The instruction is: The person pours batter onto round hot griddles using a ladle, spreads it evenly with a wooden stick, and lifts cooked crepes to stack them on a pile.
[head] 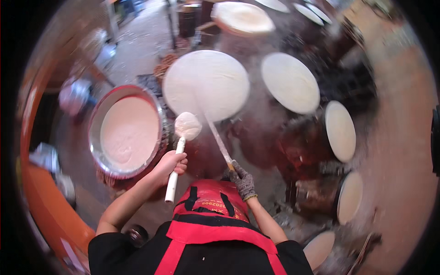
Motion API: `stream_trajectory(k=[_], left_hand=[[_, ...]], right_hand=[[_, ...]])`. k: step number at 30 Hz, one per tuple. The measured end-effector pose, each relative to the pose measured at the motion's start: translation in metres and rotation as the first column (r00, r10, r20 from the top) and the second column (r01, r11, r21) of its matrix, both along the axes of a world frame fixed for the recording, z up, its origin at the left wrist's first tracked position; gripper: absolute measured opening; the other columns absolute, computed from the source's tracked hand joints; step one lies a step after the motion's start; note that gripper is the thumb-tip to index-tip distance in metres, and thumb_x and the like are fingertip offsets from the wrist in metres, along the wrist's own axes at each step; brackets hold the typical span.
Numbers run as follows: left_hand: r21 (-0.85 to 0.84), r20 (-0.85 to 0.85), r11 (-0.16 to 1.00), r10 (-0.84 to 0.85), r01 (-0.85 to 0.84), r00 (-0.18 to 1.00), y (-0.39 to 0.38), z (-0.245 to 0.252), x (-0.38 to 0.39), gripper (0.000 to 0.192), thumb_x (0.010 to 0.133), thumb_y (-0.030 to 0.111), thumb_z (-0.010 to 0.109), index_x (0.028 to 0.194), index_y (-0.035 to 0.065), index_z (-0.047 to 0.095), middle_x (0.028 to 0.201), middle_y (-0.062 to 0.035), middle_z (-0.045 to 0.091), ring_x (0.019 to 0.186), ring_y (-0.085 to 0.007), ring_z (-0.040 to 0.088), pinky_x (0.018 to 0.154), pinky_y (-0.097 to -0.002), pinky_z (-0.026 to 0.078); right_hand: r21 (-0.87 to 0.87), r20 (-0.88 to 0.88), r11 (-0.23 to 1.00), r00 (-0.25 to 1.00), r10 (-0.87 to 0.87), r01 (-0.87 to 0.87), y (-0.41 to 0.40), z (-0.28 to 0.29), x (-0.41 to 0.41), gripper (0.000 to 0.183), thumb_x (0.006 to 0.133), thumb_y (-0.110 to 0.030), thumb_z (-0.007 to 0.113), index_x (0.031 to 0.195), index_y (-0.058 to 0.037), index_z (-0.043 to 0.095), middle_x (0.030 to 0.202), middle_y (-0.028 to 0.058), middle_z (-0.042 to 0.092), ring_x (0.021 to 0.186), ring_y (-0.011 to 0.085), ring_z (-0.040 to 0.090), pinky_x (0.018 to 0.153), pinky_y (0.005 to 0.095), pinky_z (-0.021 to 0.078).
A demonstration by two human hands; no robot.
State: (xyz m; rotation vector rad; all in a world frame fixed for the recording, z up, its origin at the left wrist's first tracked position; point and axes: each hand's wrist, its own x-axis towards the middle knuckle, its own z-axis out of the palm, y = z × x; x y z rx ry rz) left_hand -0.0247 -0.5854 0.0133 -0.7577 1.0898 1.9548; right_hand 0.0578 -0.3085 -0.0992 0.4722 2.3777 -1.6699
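Observation:
My bare left hand (175,165) is closed round the white handle of a ladle (188,125), whose bowl looks coated with pale batter. The bowl lies between a metal basin of pinkish-white batter (129,132) and a round griddle covered with a white layer (206,84). My right hand (241,178), in a grey knitted glove, grips a long thin stick or spatula (219,139). Its far end reaches over the near part of that round white surface and is blurred. Steam partly veils this part of the view.
Further round white-topped griddles stand in an arc: one at the right (290,83), one ahead (243,18), and several down the right side (340,131). An orange curved surface (51,202) runs along the left edge. Plastic bags (75,96) are at the left.

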Motion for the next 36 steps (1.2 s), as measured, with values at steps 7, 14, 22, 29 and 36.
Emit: stream_trajectory(k=[7, 14, 22, 29, 36], left_hand=[[0.096, -0.031, 0.903, -0.417, 0.418, 0.908, 0.111, -0.022, -0.035, 0.015, 0.091, 0.008, 0.047, 0.078, 0.0084, 0.039, 0.061, 0.0055, 0.034, 0.044, 0.0000, 0.029, 0.033, -0.0144, 0.023], [0.486, 0.254, 0.717, -0.663, 0.500, 0.704, 0.283, -0.028, -0.006, 0.014, 0.093, 0.009, 0.041, 0.098, -0.0038, 0.045, 0.071, -0.0024, 0.040, 0.046, -0.0029, 0.030, 0.033, -0.0141, 0.027], [0.556, 0.353, 0.653, -0.745, 0.514, 0.566, 0.467, 0.033, 0.071, 0.018, 0.095, 0.008, 0.039, 0.107, -0.0051, 0.044, 0.067, -0.0025, 0.039, 0.046, -0.0038, 0.032, 0.035, -0.0150, 0.029], [0.452, 0.236, 0.635, -0.763, 0.627, 0.602, 0.554, 0.062, 0.083, 0.018, 0.093, 0.008, 0.041, 0.105, -0.0059, 0.045, 0.070, -0.0030, 0.040, 0.047, -0.0034, 0.033, 0.034, -0.0148, 0.029], [0.379, 0.094, 0.583, -0.796, 0.718, 0.597, 0.618, 0.071, 0.055, 0.016, 0.092, 0.006, 0.041, 0.106, -0.0025, 0.045, 0.067, -0.0016, 0.038, 0.044, -0.0031, 0.029, 0.032, -0.0145, 0.025]], right_hand=[[0.313, -0.061, 0.674, 0.723, -0.688, 0.669, 0.076, 0.010, 0.078, 0.035, 0.081, -0.024, 0.062, 0.109, -0.0027, 0.058, 0.096, 0.0131, 0.064, 0.083, 0.0227, 0.062, 0.074, 0.0348, 0.0469], [0.493, -0.039, 0.423, 0.504, -0.863, 0.761, 0.170, 0.004, 0.201, 0.034, 0.083, -0.036, 0.056, 0.098, -0.0061, 0.061, 0.085, 0.0218, 0.062, 0.077, 0.0395, 0.059, 0.070, 0.0429, 0.0473], [0.675, -0.009, 0.323, 0.446, -0.895, 0.663, 0.352, -0.007, 0.306, 0.025, 0.079, -0.028, 0.057, 0.094, -0.0087, 0.061, 0.082, 0.0191, 0.062, 0.078, 0.0365, 0.060, 0.070, 0.0438, 0.0484], [0.757, -0.260, 0.245, 0.622, -0.738, 0.606, 0.498, 0.022, 0.275, 0.023, 0.075, -0.011, 0.054, 0.097, -0.0106, 0.059, 0.094, 0.0161, 0.060, 0.085, 0.0321, 0.060, 0.073, 0.0438, 0.0488], [0.916, -0.118, 0.247, 0.800, -0.588, 0.316, 0.578, 0.028, 0.259, 0.025, 0.070, -0.020, 0.060, 0.094, -0.0116, 0.059, 0.087, 0.0099, 0.056, 0.082, 0.0286, 0.058, 0.068, 0.0398, 0.0479]])
